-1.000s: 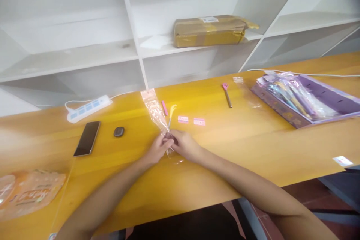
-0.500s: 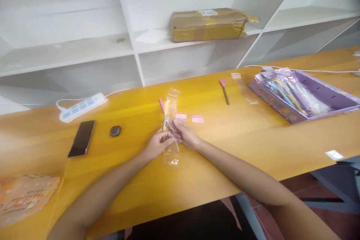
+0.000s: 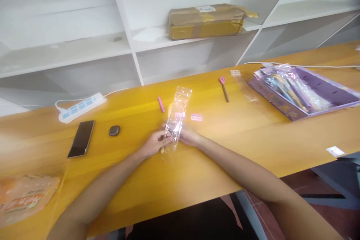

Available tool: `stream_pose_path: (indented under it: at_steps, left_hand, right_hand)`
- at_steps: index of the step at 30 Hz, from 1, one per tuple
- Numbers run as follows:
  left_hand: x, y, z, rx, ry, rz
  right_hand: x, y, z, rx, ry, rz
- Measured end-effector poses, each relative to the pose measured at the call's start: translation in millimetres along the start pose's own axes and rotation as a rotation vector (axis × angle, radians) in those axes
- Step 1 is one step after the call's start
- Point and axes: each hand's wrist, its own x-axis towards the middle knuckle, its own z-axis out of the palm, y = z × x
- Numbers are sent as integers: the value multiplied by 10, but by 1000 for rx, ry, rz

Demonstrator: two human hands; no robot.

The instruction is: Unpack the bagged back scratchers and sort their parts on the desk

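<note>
Left of the purple open-topped box (image 3: 323,84), we pinch the slim yellow-headed tool (image 3: 170,110) and clear plastic bag (image 3: 176,123) in our left hand (image 3: 154,143), blurred right hand's (image 3: 190,135) grip unclear, apparently aligning both, next move needing steadiness.

White shelving (image 3: 180,60) behind a shiny yellow-brown wooden table (image 3: 191,176), reddish floor (image 3: 298,184) below.

The right hand (image 3: 190,135) is blurred, its fingers mostly hidden behind the clear plastic bag (image 3: 183,96). Print on a pink rectangular label (image 3: 196,117) is too small to read; the left edge cuts the orange plastic packet (image 3: 26,198).
</note>
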Motion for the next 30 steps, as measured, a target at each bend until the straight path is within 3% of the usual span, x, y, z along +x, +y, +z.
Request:
stream_pose_path:
  at_steps: [2, 5, 9, 12, 15, 18, 25, 30]
  left_hand:
    - [17, 11, 15, 1, 79, 84]
    - [56, 14, 19, -92, 276, 215]
    - [100, 23, -36, -335, 515, 194]
    - [101, 54, -75, -420, 625, 203]
    - [84, 92, -75, -457, 660, 250]
    - [72, 110, -57, -495, 664, 271]
    - [84, 70, -60, -590, 649, 283]
    - [125, 49, -90, -654, 693, 300]
  right_hand:
    - [9, -26, -16, -7, 52, -74]
    - [0, -188, -125, 14, 240, -251]
    - [-80, -474, -324, -29, 395, -388]
    - [-141, -569, -382, -99, 383, -369]
    - [-173, -550, -365, -159, 411, -337]
    - [-205, -516, -343, -329, 457, -417]
    - [-316, -528, -326, -1278, 139, -678]
    - [-296, -492, -395, -1478, 159, -689]
